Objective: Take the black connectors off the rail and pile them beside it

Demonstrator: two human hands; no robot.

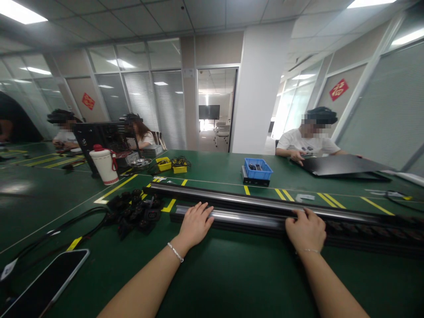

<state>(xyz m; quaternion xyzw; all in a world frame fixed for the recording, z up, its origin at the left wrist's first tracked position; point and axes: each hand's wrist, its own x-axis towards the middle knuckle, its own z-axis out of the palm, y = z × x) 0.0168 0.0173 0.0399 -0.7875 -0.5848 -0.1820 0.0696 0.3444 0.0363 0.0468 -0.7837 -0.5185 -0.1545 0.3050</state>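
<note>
Two long black and silver metal rails lie side by side across the green table. My left hand rests flat on the left end of the near rail, fingers spread over its top. My right hand curls over the same rail further right, gripping its upper edge. The far rail lies just behind, untouched.
A heap of black plug connectors with cables sits left of the rails. A phone lies at the near left. A white jug, yellow bins and a blue bin stand further back. Three people sit across the table.
</note>
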